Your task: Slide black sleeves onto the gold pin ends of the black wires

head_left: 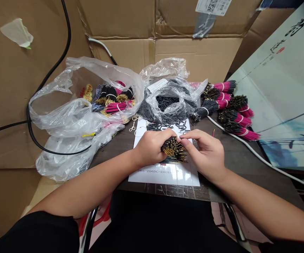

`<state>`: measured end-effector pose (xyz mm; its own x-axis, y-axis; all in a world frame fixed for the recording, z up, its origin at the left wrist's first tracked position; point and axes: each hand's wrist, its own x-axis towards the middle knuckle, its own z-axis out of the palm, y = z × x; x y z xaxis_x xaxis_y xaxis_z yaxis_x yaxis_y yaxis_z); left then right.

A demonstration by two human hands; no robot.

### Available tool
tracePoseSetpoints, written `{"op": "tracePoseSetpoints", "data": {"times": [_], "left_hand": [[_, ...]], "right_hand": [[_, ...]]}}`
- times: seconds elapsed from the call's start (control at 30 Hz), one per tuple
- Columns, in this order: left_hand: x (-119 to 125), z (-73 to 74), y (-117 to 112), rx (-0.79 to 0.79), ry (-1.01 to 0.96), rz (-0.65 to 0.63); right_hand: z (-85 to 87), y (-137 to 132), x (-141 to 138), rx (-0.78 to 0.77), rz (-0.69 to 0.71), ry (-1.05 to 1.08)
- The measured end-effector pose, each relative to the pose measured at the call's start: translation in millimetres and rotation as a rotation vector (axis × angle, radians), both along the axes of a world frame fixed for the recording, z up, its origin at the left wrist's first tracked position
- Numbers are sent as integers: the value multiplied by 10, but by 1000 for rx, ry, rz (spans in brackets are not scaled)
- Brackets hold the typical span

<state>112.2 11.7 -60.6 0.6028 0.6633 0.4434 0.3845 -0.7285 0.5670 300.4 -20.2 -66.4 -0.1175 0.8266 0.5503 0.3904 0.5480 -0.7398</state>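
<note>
My left hand (152,146) is wrapped around a thick bundle of black wires (173,147) whose gold terminal ends point toward me. My right hand (206,149) is at the bundle's right edge, thumb and forefinger pinched together; whatever is between the fingertips is too small to make out. Below the bundle, more dark wires with gold ends (177,160) lie on a printed white sheet (141,179). Small black sleeve-like pieces (182,127) are scattered on the sheet behind my hands. Rubber bands (133,127) lie left of them.
Behind my hands stands an open plastic bag of black pieces (167,103). To the left, a clear bag (62,119) holds banded wire bundles (119,106). Banded pink and black bundles (243,119) lie right, beside a white cable (257,156). Cardboard walls (131,52) enclose the table (236,154).
</note>
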Motion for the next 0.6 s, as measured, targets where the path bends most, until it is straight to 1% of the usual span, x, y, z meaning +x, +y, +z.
{"op": "tracePoseSetpoints", "data": {"times": [0.1, 0.13, 0.2, 0.23, 0.3, 0.37, 0.47, 0.6], "left_hand": [[-1, 13, 6, 4, 10, -4], [-1, 19, 6, 7, 11, -10], [2, 28, 4, 0, 26, -11], [4, 30, 2, -9, 40, -6], [10, 27, -4, -28, 70, 11], [17, 20, -9, -32, 93, 16], [27, 10, -11, -11, 114, 10], [33, 1, -6, 24, 139, 20]], "right_hand": [[31, 8, 29, 42, -16, -5], [53, 7, 48, 86, -40, -5], [109, -5, 93, 223, -68, -37], [138, -16, 118, 303, -52, -79], [186, -43, 164, 448, 29, -191], [205, -64, 198, 544, 115, -300], [189, -71, 228, 606, 167, -406], [189, -66, 241, 628, 174, -488]]}}
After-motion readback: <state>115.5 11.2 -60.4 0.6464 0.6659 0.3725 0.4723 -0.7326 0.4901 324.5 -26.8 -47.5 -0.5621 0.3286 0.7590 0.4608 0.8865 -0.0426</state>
